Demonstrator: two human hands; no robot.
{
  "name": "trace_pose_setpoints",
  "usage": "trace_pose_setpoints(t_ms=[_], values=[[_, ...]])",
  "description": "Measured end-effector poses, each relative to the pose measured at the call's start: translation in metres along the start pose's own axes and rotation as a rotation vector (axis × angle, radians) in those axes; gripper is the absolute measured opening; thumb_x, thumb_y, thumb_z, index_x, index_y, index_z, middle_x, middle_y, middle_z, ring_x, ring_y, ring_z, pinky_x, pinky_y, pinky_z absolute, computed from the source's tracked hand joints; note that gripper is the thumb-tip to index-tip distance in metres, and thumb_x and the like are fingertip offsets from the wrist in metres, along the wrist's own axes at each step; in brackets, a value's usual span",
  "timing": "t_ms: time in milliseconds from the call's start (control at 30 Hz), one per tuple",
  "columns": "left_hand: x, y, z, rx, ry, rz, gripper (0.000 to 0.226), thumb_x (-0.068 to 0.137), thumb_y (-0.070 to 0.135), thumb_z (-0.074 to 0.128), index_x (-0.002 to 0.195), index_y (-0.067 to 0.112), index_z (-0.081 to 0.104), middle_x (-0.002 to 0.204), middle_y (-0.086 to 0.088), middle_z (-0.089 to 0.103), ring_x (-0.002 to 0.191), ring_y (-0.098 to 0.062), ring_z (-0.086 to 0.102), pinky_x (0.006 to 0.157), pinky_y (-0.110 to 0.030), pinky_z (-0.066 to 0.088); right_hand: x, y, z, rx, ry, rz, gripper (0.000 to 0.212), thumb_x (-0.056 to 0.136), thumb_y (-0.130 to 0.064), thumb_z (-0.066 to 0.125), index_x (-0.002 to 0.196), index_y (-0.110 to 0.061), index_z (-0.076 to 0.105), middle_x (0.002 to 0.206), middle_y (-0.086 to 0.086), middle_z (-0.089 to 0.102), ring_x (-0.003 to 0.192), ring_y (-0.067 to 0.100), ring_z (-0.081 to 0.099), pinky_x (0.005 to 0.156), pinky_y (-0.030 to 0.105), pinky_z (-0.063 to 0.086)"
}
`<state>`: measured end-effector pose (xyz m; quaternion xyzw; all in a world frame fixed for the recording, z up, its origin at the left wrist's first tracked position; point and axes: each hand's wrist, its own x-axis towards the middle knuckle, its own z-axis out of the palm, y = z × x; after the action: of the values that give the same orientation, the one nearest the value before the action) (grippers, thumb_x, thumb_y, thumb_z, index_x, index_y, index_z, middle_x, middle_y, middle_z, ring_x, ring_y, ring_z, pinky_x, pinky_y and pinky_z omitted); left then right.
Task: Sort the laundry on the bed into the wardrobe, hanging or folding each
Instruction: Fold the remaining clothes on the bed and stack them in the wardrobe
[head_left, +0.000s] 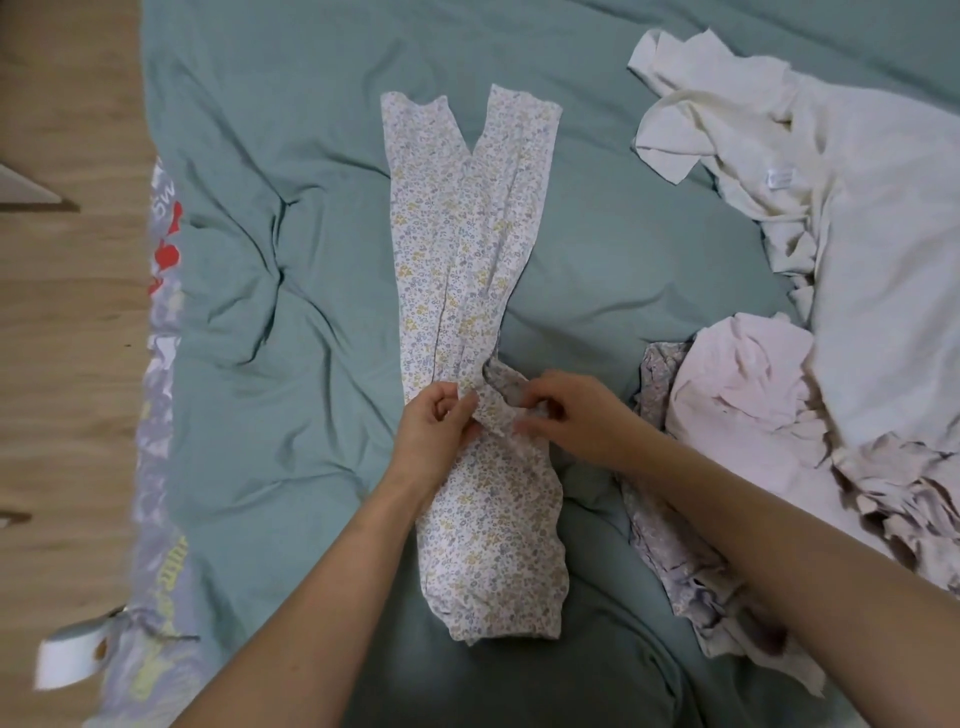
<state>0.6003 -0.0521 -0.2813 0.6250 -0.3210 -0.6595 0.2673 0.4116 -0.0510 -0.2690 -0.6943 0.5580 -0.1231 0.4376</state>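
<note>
wooden floor (62, 322), teal bedcover (291, 171)

free: bare bedspread (291, 171) left of floral garment (467, 249) | blocked: laundry pile (841, 291) right

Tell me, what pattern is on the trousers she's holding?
Tiny yellow and blue flowers on white, on the trousers, seen clearly in the head view.

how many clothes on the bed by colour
floral: 2, the trousers pinched by both hands and a crumpled piece
cream: 1
pink: 1
beige: 1
total: 5, as far as the heap shows
</note>
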Motion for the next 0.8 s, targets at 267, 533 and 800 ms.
trace_pose_setpoints(t_ms=[267, 533, 800], values=[[0.001, 0.0, 0.029, 0.887, 0.027, 0.384, 0.045, 0.095, 0.02, 0.056, 0.137, 0.009, 0.048, 0.121, -0.007, 0.052, 0.11, -0.021, 0.051, 0.087, -0.022, 0.038, -0.012, 0.031, -0.015, -0.232, 0.08, 0.306, 0.038, 0.086, -0.023, 0.065, 0.059, -0.023, 0.038, 0.078, 0.001, 0.045, 0.079, 0.026, 0.051, 0.065, 0.03, 0.028], [0.01, 0.052, 0.006, 0.803, 0.28, 0.411, 0.015, 0.093, 0.028, 0.056, 0.095, 0.022, 0.069, 0.087, 0.006, 0.069, 0.081, -0.014, 0.062, 0.073, -0.035, 0.052, 0.016, 0.0, -0.039, -0.336, 0.168, 0.367, 0.015, 0.084, -0.02, 0.06, 0.08, -0.014, 0.047, 0.09, 0.014, 0.061, 0.088, 0.032, 0.058, 0.066, 0.034, 0.038], [0.085, 0.134, -0.018, 0.762, 0.229, 0.334, 0.007, 0.089, 0.018, 0.062, 0.089, 0.016, 0.069, 0.083, -0.001, 0.067, 0.085, -0.021, 0.064, 0.082, -0.032, 0.052, 0.118, -0.022, -0.097, 0.127, 0.438, 0.536, 0.021, 0.089, -0.024, 0.059, 0.076, -0.009, 0.052, 0.076, 0.008, 0.051, 0.078, 0.023, 0.048, 0.067, 0.031, 0.033]])
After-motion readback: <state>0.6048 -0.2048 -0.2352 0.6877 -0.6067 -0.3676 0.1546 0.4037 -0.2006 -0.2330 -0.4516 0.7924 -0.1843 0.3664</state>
